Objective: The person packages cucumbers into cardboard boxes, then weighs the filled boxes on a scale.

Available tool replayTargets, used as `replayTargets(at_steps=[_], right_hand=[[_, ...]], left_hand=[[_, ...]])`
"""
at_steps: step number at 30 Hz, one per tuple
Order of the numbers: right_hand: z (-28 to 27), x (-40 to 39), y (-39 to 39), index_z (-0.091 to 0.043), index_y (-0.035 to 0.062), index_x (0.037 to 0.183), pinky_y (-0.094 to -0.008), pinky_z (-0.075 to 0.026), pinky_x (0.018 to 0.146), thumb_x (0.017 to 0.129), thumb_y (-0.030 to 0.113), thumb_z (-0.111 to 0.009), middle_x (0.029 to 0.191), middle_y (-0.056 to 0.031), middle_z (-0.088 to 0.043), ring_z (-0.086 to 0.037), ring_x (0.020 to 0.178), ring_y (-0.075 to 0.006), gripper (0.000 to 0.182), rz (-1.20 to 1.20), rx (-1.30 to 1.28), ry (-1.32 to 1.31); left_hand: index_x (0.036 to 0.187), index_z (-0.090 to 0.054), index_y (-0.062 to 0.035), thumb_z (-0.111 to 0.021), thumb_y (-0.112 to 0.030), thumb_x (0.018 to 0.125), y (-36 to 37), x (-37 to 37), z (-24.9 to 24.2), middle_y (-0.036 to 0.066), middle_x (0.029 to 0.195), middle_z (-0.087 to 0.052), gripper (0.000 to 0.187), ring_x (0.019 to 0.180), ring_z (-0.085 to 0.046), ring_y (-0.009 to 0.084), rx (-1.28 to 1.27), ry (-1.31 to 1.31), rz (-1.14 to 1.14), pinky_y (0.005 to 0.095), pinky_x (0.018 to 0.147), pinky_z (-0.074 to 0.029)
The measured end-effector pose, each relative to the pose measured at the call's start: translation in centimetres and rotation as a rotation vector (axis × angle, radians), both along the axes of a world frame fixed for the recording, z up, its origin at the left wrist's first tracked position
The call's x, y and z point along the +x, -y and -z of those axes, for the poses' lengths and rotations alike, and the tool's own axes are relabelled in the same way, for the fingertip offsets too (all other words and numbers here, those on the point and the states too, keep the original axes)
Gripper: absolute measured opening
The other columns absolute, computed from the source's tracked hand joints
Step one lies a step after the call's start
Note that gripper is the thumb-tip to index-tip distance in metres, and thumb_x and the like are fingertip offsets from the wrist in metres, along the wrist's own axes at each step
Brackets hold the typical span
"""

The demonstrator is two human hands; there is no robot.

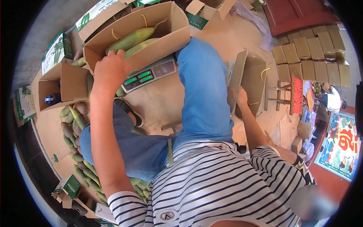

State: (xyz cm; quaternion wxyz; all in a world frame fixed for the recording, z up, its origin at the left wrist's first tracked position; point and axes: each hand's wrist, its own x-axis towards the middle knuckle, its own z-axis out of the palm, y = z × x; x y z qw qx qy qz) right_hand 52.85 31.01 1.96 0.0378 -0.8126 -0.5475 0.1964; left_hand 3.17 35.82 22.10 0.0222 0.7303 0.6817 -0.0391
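Note:
An open cardboard box (159, 47) with long green radishes (136, 39) inside stands on a digital scale (145, 76) with lit green displays. My left hand (110, 72) is curled over the near left wall of that box, its fingertips close to a radish. The thumb lies outside the wall. On my right side, my right hand (239, 96) grips the edge of a second open cardboard box (254, 72), which has yellow cord handles and no radishes visible in it. My right fingers are partly hidden by the cardboard.
Loose radishes (77, 125) lie in a pile on the left, beside a small open box (70, 85). Stacked cartons (302, 53) and a red stool (296, 94) are at the right. Another person's forearm (283, 153) shows behind my right arm. A person in white (332, 100) is farther off.

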Motion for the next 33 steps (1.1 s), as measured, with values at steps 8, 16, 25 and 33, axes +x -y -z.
replayTargets(at_steps=[8,16,25,33], right_hand=[[-1.6,5.1,-7.6,-0.062,-0.0011,0.098,-0.0422,-0.049,0.079,0.079,0.023,-0.063,0.091,-0.0227,-0.066,-0.064,0.088,-0.0363,0.031,0.063,0.373,-0.127],[-5.1,1.5,-30.1,-0.06,-0.0013,0.104,-0.0425,-0.048,0.085,0.077,0.024,-0.059,0.1,-0.024,-0.064,-0.061,0.097,-0.0379,0.037,0.068,0.43,-0.03],[0.5,-7.6,-30.4,-0.043,0.0036,0.129,-0.0394,-0.038,0.1,0.077,0.013,-0.055,0.131,-0.0217,-0.046,-0.046,0.12,-0.0367,0.054,-0.212,0.452,0.058],[2.1,-3.2,-20.0,-0.051,0.0002,0.12,-0.0386,-0.044,0.09,0.083,0.01,-0.056,0.12,-0.0177,-0.055,-0.054,0.107,-0.0322,0.039,-0.379,0.388,-0.327]], left_hand=[[0.103,-0.054,-0.0037,-0.066,-0.024,0.079,-0.1,0.2,0.3,0.014,0.095,-0.058,0.034,0.088,-0.061,0.032,-0.033,-0.009,-0.005,0.0433,0.073,-0.049],[0.102,-0.054,-0.0043,-0.069,-0.022,0.077,-0.5,0.9,0.8,0.013,0.094,-0.057,0.034,0.09,-0.059,0.0313,-0.105,-0.021,-0.039,0.0425,0.074,-0.048],[0.098,-0.055,-0.0042,-0.071,-0.02,0.075,-1.1,0.9,1.3,0.013,0.094,-0.057,0.032,0.092,-0.058,0.0302,-0.1,-0.017,-0.058,0.0417,0.074,-0.047],[0.096,-0.058,-0.0059,-0.068,-0.022,0.077,-0.9,0.3,2.0,0.012,0.093,-0.058,0.027,0.09,-0.06,0.0289,-0.068,-0.043,-0.031,0.0416,0.072,-0.049]])
